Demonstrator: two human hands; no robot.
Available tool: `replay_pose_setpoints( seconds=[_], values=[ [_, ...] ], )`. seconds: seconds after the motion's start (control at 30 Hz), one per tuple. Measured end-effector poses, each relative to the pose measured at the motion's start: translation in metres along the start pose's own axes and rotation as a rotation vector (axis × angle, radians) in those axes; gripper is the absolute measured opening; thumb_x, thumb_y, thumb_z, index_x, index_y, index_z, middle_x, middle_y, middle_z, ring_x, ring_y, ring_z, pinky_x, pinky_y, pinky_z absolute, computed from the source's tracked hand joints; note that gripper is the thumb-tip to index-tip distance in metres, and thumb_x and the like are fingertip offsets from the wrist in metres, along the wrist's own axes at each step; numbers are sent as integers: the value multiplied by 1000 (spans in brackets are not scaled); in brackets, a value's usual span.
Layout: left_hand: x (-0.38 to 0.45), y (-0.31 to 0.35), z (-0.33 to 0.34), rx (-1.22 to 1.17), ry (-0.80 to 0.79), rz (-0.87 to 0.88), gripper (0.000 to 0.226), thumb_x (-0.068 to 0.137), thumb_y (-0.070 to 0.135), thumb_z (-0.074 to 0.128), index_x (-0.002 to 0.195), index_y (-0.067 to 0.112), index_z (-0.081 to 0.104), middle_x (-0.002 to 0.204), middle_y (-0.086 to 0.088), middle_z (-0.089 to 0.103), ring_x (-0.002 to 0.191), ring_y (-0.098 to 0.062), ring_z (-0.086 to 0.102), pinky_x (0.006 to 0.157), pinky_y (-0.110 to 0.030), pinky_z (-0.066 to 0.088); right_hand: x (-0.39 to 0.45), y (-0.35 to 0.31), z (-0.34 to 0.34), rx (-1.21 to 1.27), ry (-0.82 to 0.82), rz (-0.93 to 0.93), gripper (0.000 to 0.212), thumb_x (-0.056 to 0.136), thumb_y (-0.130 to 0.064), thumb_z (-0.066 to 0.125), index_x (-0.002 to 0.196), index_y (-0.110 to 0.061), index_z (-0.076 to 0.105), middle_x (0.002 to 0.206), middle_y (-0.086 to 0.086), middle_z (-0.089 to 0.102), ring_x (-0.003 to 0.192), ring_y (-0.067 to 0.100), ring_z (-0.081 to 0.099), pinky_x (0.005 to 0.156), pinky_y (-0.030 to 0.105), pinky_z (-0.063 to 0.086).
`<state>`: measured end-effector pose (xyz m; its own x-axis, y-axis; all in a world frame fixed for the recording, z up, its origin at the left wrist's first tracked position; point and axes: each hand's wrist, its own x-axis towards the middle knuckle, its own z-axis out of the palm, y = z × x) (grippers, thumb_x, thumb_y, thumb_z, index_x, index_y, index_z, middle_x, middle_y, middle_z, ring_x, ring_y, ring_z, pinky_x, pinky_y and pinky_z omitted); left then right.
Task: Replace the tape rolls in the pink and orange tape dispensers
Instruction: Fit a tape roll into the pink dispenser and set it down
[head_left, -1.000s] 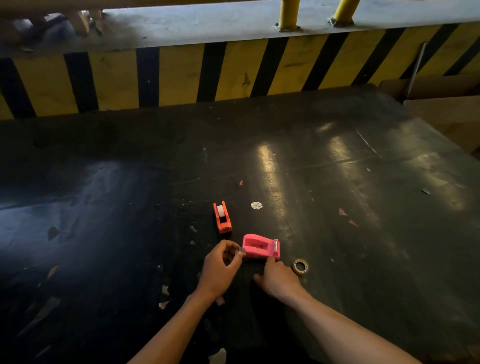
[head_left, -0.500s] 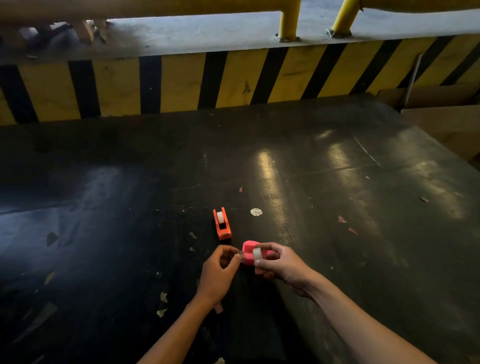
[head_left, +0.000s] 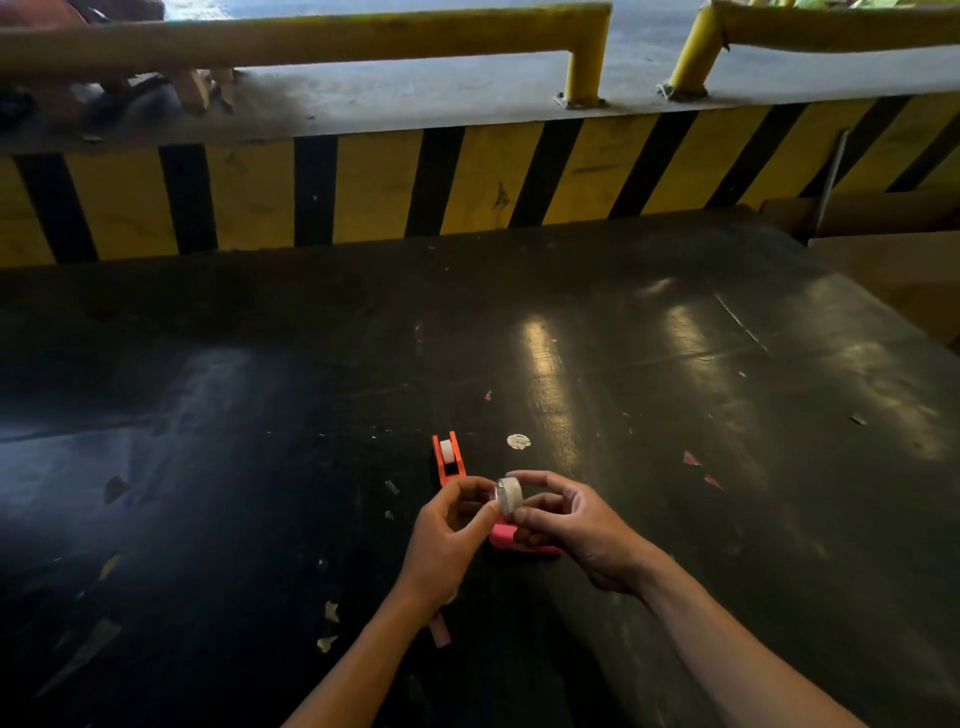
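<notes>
Both the left hand (head_left: 441, 540) and right hand (head_left: 582, 530) pinch a tape roll (head_left: 508, 494) in a shared grip above the pink tape dispenser (head_left: 506, 538).

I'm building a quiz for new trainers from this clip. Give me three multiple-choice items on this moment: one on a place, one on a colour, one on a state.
1. Where is the orange dispenser?
A. On the dark table, beyond the hands
B. In the right hand
C. On the striped barrier

2. What colour is the dispenser under the hands?
A. Blue
B. Pink
C. Green

3. What is happening with the tape roll?
A. It lies alone on the table
B. It sits in the orange dispenser
C. It is held up between both hands

Answers:
1 A, it stands on the table past the fingers.
2 B, the pink dispenser shows below them.
3 C, the left hand and right hand pinch it.
</notes>
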<state>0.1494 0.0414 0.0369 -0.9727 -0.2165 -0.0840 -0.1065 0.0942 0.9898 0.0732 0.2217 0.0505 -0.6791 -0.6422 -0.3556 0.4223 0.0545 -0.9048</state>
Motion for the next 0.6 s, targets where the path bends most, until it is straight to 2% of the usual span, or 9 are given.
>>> replay_pose_setpoints(
  seconds=[0.13, 0.2, 0.3, 0.37, 0.5, 0.6],
  values=[
    [-1, -2, -2, 142, -1, 96, 25, 92, 17, 68, 111, 32, 63, 110, 6, 69, 103, -10, 68, 88, -30, 59, -1, 0, 0, 43, -43, -2, 48, 84, -13, 76, 129, -20, 63, 117, 21, 68, 97, 29, 68, 103, 57, 47],
    [0, -3, -3, 219, 14, 158, 26, 91, 16, 68, 112, 30, 63, 110, 7, 68, 103, -9, 68, 87, -30, 59, -1, 1, 1, 87, -54, 5, 51, 81, -16, 79, 129, -19, 63, 123, 26, 65, 99, 32, 66, 105, 59, 44],
    [1, 0, -2, 316, 46, 274, 29, 91, 11, 69, 111, 31, 61, 109, 9, 65, 102, -5, 65, 85, -22, 57, -2, 1, 2, 168, -85, 24, 50, 80, -16, 79, 128, -19, 65, 129, 28, 61, 101, 33, 64, 109, 61, 39],
    [2, 1, -1, 356, 55, 355, 32, 90, 8, 69, 111, 30, 60, 110, 8, 64, 103, -4, 63, 85, -14, 53, -1, 1, 1, 229, -121, 29, 47, 83, -13, 77, 128, -17, 65, 125, 27, 61, 96, 28, 66, 110, 62, 37],
    [1, -3, 0, 337, 55, 369, 33, 91, 7, 68, 113, 30, 59, 113, 7, 62, 107, -5, 62, 87, -15, 53, -4, -2, -2, 278, -143, 35, 43, 86, -9, 72, 128, -15, 65, 121, 25, 64, 91, 25, 69, 97, 48, 53],
    [1, -6, 2, 347, 40, 341, 34, 91, 12, 68, 110, 38, 59, 114, 11, 58, 108, -5, 58, 90, -17, 52, -5, -3, -3, 247, -144, 40, 44, 86, -10, 72, 129, -15, 64, 125, 26, 63, 95, 27, 67, 98, 46, 52]
  ],
)
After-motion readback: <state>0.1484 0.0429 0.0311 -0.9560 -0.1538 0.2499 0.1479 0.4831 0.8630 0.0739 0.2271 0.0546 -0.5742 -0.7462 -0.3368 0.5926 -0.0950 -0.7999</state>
